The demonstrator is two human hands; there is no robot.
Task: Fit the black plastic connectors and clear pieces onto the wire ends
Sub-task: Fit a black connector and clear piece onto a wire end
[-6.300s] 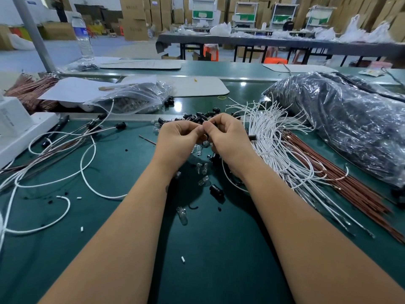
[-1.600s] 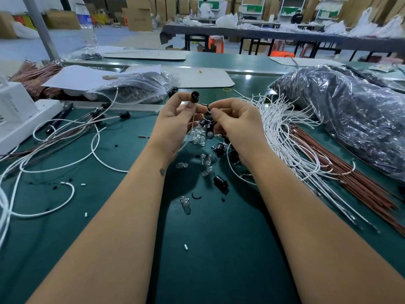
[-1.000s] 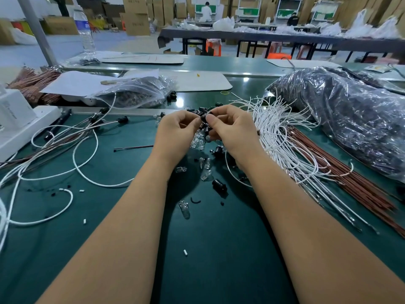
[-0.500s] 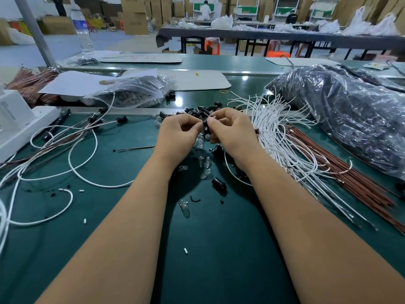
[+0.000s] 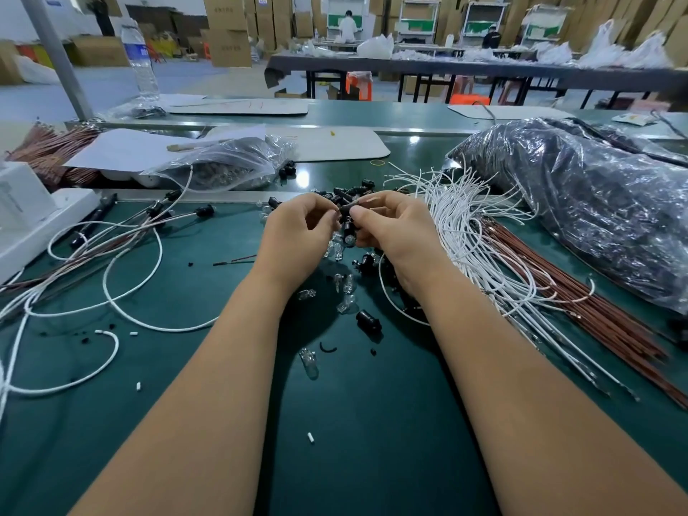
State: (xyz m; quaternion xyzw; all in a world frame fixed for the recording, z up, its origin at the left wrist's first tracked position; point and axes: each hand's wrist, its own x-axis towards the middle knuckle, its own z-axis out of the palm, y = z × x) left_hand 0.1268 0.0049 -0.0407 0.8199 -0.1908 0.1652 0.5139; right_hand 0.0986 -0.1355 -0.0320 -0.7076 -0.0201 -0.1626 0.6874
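Observation:
My left hand (image 5: 298, 232) and my right hand (image 5: 394, 229) meet above the green mat, fingertips together. Between them they pinch a small black plastic connector (image 5: 348, 210); a second black connector with a clear tip (image 5: 349, 234) hangs just below the fingers. Loose black connectors (image 5: 368, 322) and clear pieces (image 5: 309, 363) lie scattered on the mat under and in front of my hands. A fan of white wires (image 5: 473, 232) lies to the right, with brown wires (image 5: 580, 292) beside it. Whether a wire end is in the pinch is hidden by my fingers.
Finished white and brown wires with black ends (image 5: 123, 247) sprawl at the left beside a white box (image 5: 33, 217). A clear bag of parts (image 5: 227, 165) sits behind my hands. A large black-filled plastic bag (image 5: 595, 202) fills the right. A water bottle (image 5: 139, 61) stands at the far left.
My hands stay together over the parts pile, having dropped from a raised position about 1.6 s ago, when the left held up a black connector. A brown wire piece now lies left of my left hand.

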